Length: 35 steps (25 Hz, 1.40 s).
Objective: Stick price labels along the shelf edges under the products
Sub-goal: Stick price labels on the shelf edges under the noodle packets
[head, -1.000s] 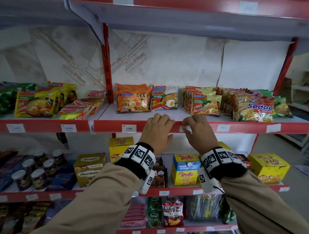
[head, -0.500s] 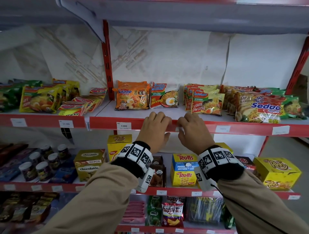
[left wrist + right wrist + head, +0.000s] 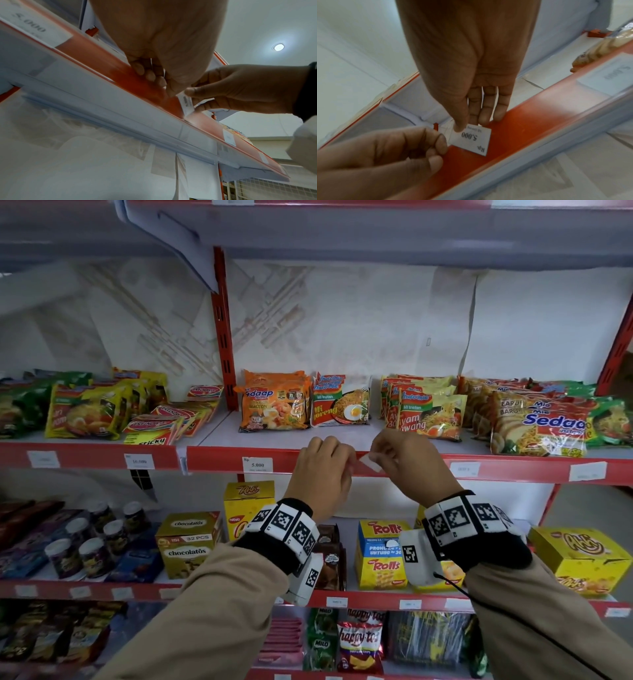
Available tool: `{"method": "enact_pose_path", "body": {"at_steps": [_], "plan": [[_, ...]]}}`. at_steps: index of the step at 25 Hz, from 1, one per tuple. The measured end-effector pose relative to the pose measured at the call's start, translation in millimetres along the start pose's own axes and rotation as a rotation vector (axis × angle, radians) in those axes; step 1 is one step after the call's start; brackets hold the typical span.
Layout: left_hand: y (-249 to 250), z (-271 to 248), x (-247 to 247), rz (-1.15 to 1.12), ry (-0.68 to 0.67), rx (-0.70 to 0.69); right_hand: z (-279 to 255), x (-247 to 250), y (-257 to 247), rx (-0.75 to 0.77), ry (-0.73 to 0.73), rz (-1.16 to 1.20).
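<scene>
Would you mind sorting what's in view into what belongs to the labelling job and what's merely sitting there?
In the job:
- price label, pinched by the right hand
- left hand
- red shelf edge
- Mi Goreng packet above it

Just there:
- Rolls boxes
- chocolatos box
- jars

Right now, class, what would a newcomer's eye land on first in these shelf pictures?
Two bare hands meet at the red shelf edge strip: the right hand pinches a small white paper price label printed Rp 5.000, and the left hand rests fingertips on the strip beside it. Above them, bright instant noodle packets line the shelf.
</scene>
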<state>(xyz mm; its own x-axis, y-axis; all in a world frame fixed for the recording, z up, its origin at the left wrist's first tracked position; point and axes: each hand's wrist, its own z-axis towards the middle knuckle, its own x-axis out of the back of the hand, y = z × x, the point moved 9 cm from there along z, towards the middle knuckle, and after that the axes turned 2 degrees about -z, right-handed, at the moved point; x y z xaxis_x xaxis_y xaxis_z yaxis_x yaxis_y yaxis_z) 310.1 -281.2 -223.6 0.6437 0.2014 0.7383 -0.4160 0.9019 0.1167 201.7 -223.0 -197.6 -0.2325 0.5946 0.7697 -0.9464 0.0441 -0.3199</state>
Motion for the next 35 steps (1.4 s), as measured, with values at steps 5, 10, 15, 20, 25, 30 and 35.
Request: {"method": "enact_pose_path", "body": {"at_steps": [5, 10, 15, 20, 25, 30, 35], "plan": [[-4.6, -0.7, 0.9, -0.083, 0.049, 0.015, -8.1, 15.9, 17.2, -0.165, 0.221, 0.519], [-10.2, -1.8, 7.6, -0.260, 0.116, 0.063, -14.2, -9.2, 16.2, -0.243, 0.165, 0.741], [-10.9, 1.6, 3.1, -0.152, 0.064, 0.050, -15.4, -13.2, 10.7, -0.214, 0.160, 0.693], [-9.8, 0.8, 4.9, -0.144, 0.044, 0.020, -8.2, 2.2, 3.5, -0.071, 0.170, 0.405], [-13.7, -0.4, 13.4, -0.093, -0.003, 0.001, -4.1, 6.8, 9.5, -0.091, 0.231, 0.287], [-25.5, -0.7, 21.9, 0.017, -0.046, 0.068, -0.5, 3.3, -1.2, -0.046, 0.248, 0.163], [-27.2, -1.4, 21.0, 0.004, -0.073, 0.042, -0.3, -11.2, -19.9, 0.068, 0.130, 0.024]]}}
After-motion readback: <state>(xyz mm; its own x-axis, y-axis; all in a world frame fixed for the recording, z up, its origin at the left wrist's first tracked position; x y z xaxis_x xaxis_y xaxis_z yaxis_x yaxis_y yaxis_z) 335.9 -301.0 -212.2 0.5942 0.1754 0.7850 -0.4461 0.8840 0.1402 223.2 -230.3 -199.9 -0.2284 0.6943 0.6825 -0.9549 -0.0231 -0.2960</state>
